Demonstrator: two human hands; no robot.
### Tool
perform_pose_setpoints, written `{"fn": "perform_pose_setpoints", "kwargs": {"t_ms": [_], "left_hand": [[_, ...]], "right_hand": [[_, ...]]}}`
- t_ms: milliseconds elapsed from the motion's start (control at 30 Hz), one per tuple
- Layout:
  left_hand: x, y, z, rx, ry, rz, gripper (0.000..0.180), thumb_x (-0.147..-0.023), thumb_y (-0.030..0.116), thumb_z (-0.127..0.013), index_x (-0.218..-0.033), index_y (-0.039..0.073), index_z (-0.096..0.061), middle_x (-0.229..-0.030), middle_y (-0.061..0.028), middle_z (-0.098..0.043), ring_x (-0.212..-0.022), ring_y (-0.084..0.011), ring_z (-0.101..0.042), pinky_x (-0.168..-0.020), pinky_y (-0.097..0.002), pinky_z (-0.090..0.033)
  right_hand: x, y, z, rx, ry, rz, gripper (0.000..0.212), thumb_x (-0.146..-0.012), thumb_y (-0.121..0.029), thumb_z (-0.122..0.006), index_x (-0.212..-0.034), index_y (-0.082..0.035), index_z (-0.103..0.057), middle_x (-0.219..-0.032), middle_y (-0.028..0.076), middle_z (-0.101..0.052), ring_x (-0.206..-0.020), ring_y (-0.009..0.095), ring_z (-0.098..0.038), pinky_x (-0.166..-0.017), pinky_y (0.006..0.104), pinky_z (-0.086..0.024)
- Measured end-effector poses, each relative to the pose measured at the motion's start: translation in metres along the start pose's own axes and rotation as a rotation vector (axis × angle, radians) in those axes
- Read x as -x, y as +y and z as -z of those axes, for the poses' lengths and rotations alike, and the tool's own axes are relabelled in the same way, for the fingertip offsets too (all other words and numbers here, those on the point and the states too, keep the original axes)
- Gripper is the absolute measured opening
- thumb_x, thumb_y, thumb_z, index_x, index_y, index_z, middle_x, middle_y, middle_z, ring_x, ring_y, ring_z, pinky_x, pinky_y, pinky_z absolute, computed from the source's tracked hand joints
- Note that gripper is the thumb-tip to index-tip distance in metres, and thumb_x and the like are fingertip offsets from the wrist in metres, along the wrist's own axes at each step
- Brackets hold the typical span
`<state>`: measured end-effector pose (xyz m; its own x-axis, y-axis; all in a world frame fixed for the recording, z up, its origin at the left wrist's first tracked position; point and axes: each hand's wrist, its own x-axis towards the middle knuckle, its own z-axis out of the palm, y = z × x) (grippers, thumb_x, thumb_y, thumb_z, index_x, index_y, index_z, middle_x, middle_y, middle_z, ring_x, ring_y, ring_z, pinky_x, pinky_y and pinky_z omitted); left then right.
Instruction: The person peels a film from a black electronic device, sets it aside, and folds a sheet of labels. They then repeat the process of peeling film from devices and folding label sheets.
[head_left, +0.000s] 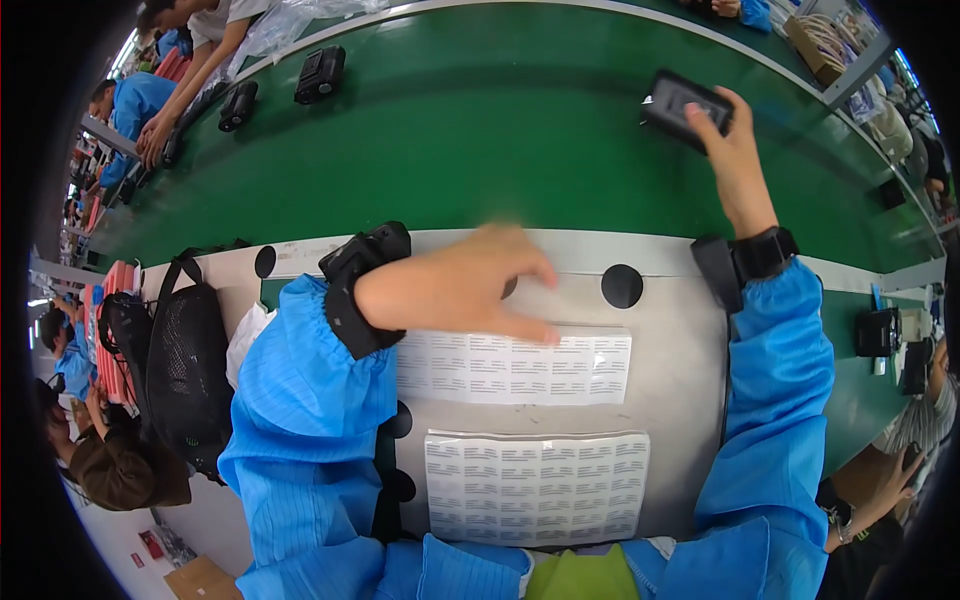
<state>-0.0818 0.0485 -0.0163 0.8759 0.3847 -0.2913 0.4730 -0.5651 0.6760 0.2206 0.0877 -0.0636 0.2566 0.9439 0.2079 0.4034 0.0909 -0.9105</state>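
Over the green surface at the far right, my right hand (738, 150) grips a small black box-shaped device (672, 108), its thumb on the device's upper face. My left hand (450, 285) is slightly blurred and hovers above the pale work board (680, 400), with fingers and thumb spread and nothing between them. Just below it lies a white sheet of printed labels (520, 368), partly covered by the hand. A second label sheet (540, 490), apparently a stack, rests nearer to me. Both wrists wear black strapped devices.
A long green work surface (480, 130) runs across the far side. Two black devices (320, 75) (238, 106) stand at its far left, near another person's hands (155, 138). A black mesh bag (188, 360) hangs left of my arm. More people sit at both sides.
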Motion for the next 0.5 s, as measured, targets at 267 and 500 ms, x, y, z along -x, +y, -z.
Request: {"fn": "perform_pose_setpoints", "kwargs": {"t_ms": [267,500], "left_hand": [[0.004,-0.01,-0.02,-0.089,0.059,-0.069,0.026,-0.077,0.021,-0.065,-0.093,0.003,-0.055,-0.097,-0.0111,-0.055,-0.095,-0.0247,-0.05,-0.082,-0.0313,-0.041],[0.009,-0.023,-0.001,0.142,0.311,0.04,0.025,-0.079,0.02,-0.064,-0.094,0.003,-0.055,-0.083,-0.0104,-0.061,-0.075,-0.0185,-0.057,-0.069,-0.0273,-0.045]], "right_hand": [[-0.03,0.049,0.033,0.254,0.413,0.086,0.067,-0.082,-0.032,-0.063,-0.132,-0.001,-0.03,-0.125,0.016,-0.044,-0.109,0.02,-0.045,-0.094,0.0273,-0.034],[0.035,-0.058,-0.014,-0.14,-0.614,0.096,0.057,-0.084,-0.019,-0.062,-0.133,-0.006,-0.035,-0.12,0.013,-0.051,-0.104,0.015,-0.051,-0.087,0.0276,-0.041]]}}
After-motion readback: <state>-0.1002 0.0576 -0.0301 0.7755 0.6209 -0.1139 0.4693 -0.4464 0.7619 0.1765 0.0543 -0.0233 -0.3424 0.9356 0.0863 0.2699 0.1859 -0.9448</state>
